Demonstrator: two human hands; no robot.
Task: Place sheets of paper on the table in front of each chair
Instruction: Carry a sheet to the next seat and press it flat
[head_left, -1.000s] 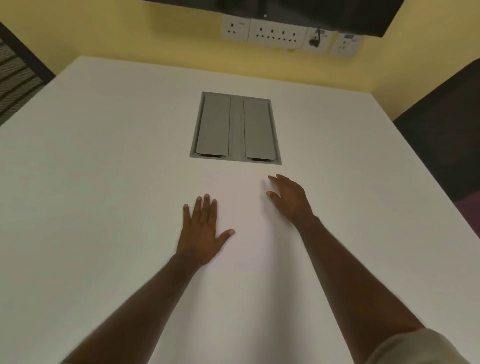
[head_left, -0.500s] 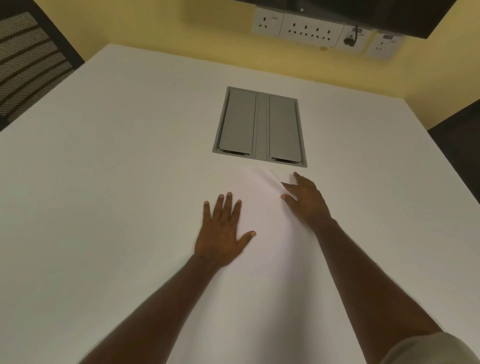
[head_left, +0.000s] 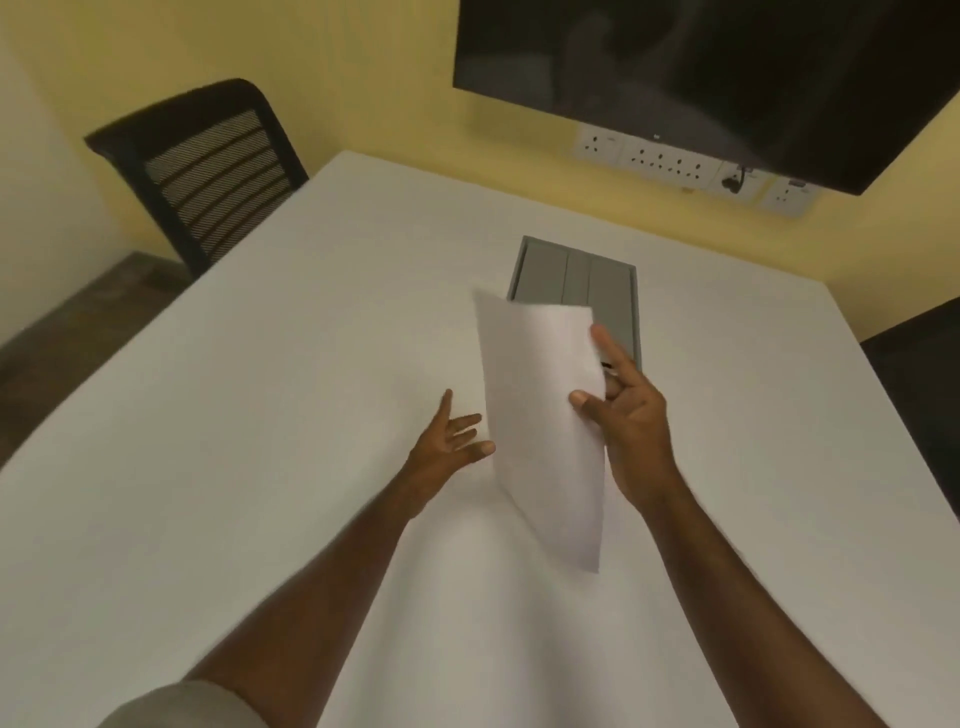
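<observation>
A white sheet of paper (head_left: 543, 415) is lifted off the white table (head_left: 234, 415) and tilted up on edge near the table's middle. My right hand (head_left: 626, 415) pinches its right edge between thumb and fingers. My left hand (head_left: 449, 441) hovers just left of the sheet, fingers spread, thumb tip near the paper's left edge, holding nothing. Whether more sheets lie on the table under the paper I cannot tell. A black mesh-back chair (head_left: 202, 171) stands at the table's far left side.
A grey cable hatch (head_left: 582, 280) is set into the table just beyond the paper. A dark screen (head_left: 701, 73) hangs on the yellow wall above a row of sockets (head_left: 675, 161). A dark chair (head_left: 919, 395) is at the right edge.
My right hand has picked the sheet up from the table and tilted it upright. My left hand has lifted off the paper. My head has turned left, bringing the black chair into view.
</observation>
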